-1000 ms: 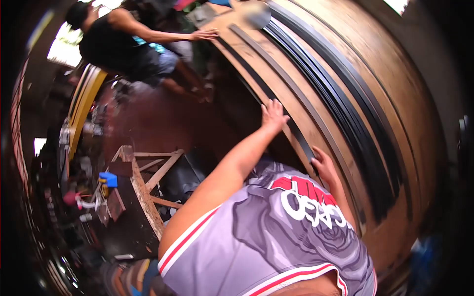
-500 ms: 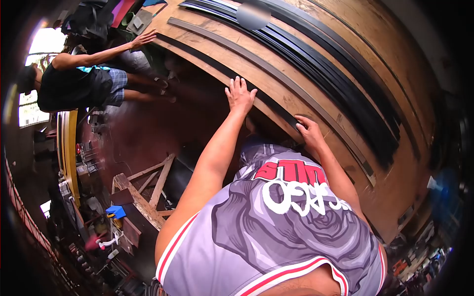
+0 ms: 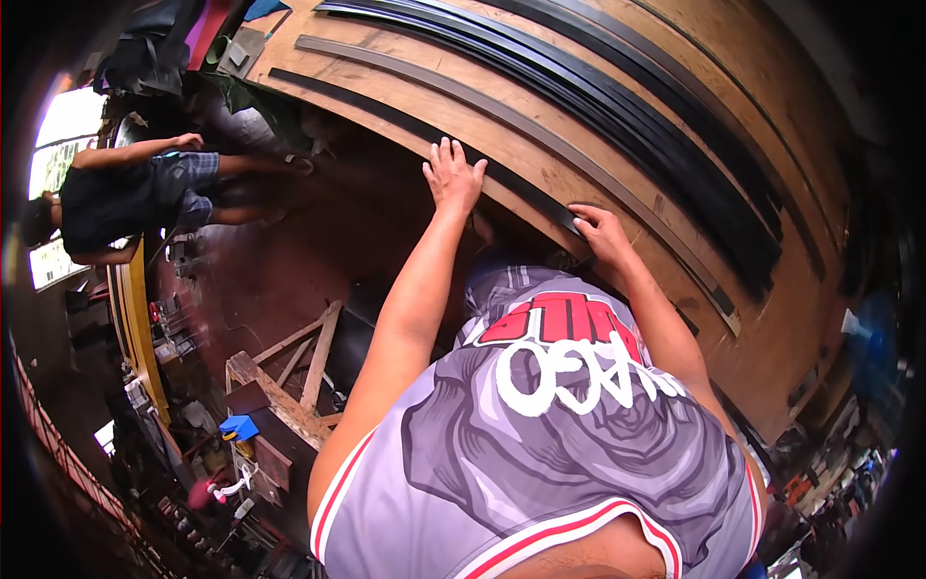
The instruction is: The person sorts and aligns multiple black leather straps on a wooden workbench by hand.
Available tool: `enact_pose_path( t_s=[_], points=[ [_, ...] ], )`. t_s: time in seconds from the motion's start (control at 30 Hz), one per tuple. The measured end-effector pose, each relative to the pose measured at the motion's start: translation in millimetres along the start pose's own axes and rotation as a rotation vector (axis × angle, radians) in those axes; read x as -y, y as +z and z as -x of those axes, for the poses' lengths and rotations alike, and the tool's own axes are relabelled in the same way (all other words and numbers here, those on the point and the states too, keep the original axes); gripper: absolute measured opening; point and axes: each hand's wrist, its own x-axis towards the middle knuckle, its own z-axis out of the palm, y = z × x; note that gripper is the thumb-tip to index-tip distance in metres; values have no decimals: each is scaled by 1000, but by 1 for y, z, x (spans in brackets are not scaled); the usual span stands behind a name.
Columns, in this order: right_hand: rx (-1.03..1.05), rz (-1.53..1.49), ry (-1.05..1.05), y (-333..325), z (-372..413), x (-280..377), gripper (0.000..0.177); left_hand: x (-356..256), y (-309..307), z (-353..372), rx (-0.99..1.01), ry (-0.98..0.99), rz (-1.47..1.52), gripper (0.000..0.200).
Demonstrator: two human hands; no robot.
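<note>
The person's left hand [image 3: 453,180] lies palm down on a long, narrow black strip [image 3: 531,193], its fingers straight and slightly apart, the thumb set off to the side toward the right hand [image 3: 603,234]. The right hand is at the near end of the same strip, its fingers bent over toward it; whether they pinch the end or only rest on it, I cannot tell. The black strip lies along the edge of a brown wooden surface [image 3: 752,376], running past the left hand toward the far corner.

Just beside it, farther in from the edge, a longer grey-brown strip [image 3: 540,136] lies roughly parallel, well clear of both hands except where it passes near the right fingers. Beyond that is a bundle of black strips [image 3: 675,183], packed side by side and spreading a little at the near end. More dark strips lie past the bundle.

The wearer's grey jersey [image 3: 540,434] fills the lower middle. At left, a co-worker [image 3: 106,207] in a black sleeveless top and plaid shorts stands apart from the surface, near a bright window [image 3: 72,121]. Below are a wooden frame [image 3: 318,357] and a small blue object [image 3: 239,427].
</note>
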Motion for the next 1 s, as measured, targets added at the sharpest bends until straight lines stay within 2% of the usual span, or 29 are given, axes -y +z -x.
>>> enact_pose_path(
  t_s=[1.0],
  points=[
    [-41, 67, 22, -2, 6, 19, 32, -5, -10, 0, 6, -4, 7, 74]
  ],
)
